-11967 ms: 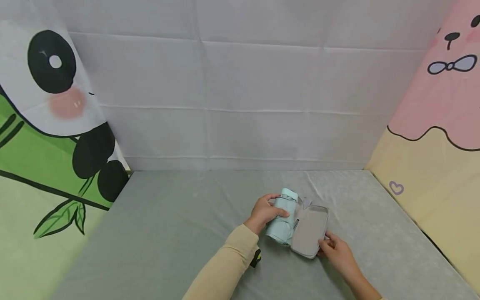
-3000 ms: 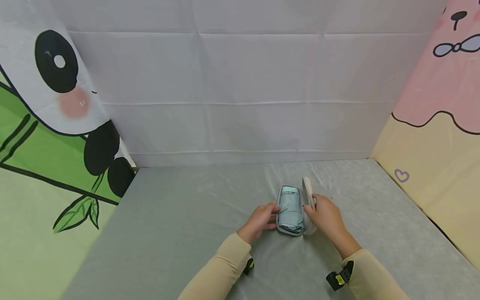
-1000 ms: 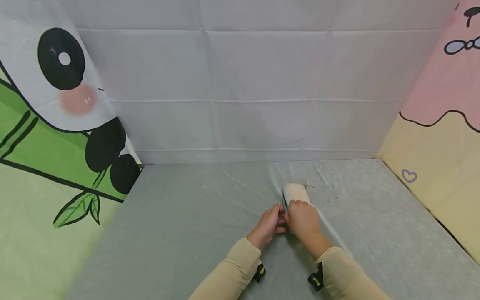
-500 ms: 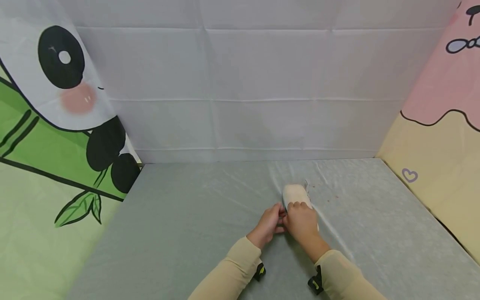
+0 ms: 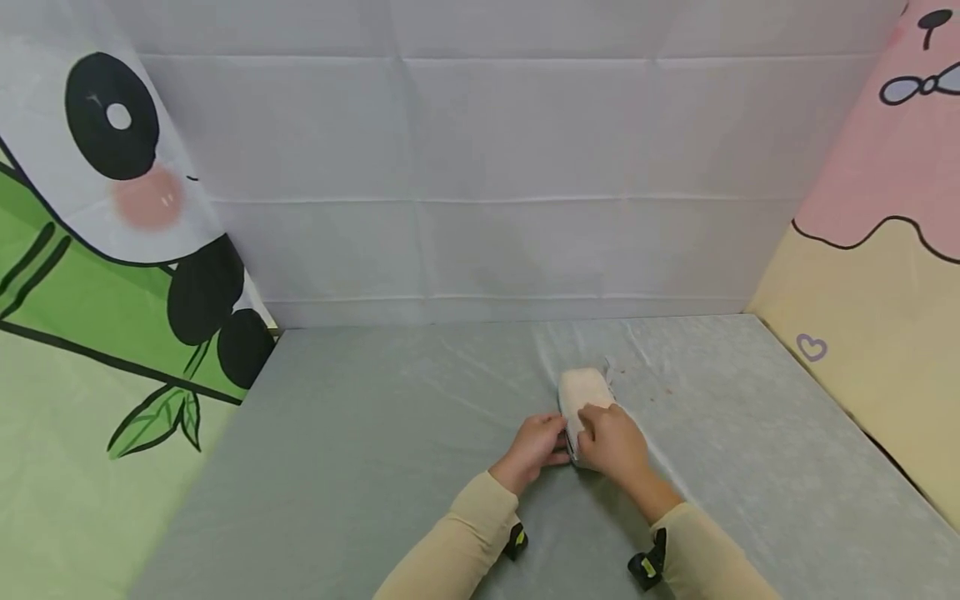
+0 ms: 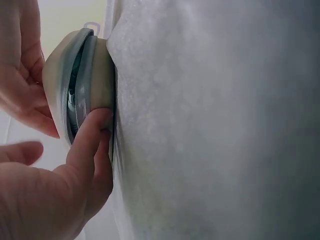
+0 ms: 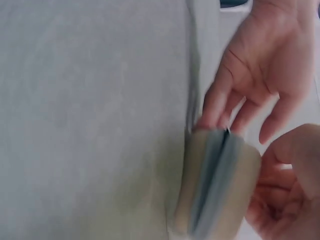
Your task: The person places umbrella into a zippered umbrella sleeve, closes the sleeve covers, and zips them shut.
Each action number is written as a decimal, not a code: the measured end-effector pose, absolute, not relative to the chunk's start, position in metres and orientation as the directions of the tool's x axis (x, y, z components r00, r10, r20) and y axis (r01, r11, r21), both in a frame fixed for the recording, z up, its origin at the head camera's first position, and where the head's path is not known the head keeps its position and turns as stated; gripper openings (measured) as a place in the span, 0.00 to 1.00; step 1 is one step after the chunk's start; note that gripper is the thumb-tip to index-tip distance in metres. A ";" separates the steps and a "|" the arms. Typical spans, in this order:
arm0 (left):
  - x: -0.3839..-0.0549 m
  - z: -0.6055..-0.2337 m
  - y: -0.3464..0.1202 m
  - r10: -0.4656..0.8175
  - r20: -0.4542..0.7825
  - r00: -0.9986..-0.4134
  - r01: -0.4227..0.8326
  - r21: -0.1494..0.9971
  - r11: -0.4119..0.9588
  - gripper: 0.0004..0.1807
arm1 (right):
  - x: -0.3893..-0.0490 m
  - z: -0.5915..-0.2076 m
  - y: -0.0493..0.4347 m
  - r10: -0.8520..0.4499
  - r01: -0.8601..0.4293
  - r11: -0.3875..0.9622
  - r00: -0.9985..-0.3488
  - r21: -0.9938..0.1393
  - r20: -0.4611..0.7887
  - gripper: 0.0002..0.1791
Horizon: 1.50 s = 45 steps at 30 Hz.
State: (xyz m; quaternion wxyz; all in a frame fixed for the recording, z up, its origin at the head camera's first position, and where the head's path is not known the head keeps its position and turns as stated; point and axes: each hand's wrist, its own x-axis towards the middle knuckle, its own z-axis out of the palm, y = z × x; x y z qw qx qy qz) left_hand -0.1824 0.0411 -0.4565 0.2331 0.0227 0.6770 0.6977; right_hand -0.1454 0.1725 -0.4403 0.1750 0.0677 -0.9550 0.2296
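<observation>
A cream zip case lies on the grey cloth, its lid lowered over the contents. A gap along its zipper shows something teal inside; earlier frames show a light-blue folded umbrella in it. My left hand is at the case's near left side, fingertips touching the lower half by the cloth and thumb held apart in the left wrist view. Over the lid is my right hand, its index finger reaching onto the top and the other fingers loosely bent. In the right wrist view the case is blurred.
Grey cloth covers the table, with creases around the case. A white sheet hangs behind, and printed panels stand at the sides. Both wrists carry small black cameras.
The umbrella went into the case, and the right hand folded the lid over it. In the last half second the right hand shifted slightly right on the lid; the left stayed at the side.
</observation>
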 end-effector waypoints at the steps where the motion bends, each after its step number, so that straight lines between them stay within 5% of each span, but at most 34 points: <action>1: -0.182 -0.456 0.041 0.358 -0.281 -0.890 -0.282 0.958 0.050 0.23 | -0.145 -0.440 0.177 -0.058 -0.221 0.859 -0.938 -0.462 0.341 0.10; 7: -0.184 -0.453 0.042 0.373 -0.254 -0.892 -0.200 0.964 0.176 0.41 | -0.145 -0.444 0.204 -0.091 -0.209 0.640 -0.976 -0.739 0.197 0.15; 12: -0.184 -0.450 0.044 0.389 -0.243 -0.889 -0.161 0.959 0.233 0.44 | -0.137 -0.454 0.223 -0.105 -0.270 0.449 -0.962 -0.851 0.250 0.16; 32: -0.189 -0.451 0.042 0.447 -0.290 -0.846 -0.192 0.949 0.252 0.43 | -0.114 -0.455 0.212 0.014 -0.180 0.701 -0.964 -0.690 0.265 0.24; 45: -0.189 -0.451 0.046 0.471 -0.250 -0.846 -0.132 0.954 0.269 0.46 | -0.116 -0.455 0.210 0.038 -0.137 0.719 -0.971 -0.681 0.235 0.24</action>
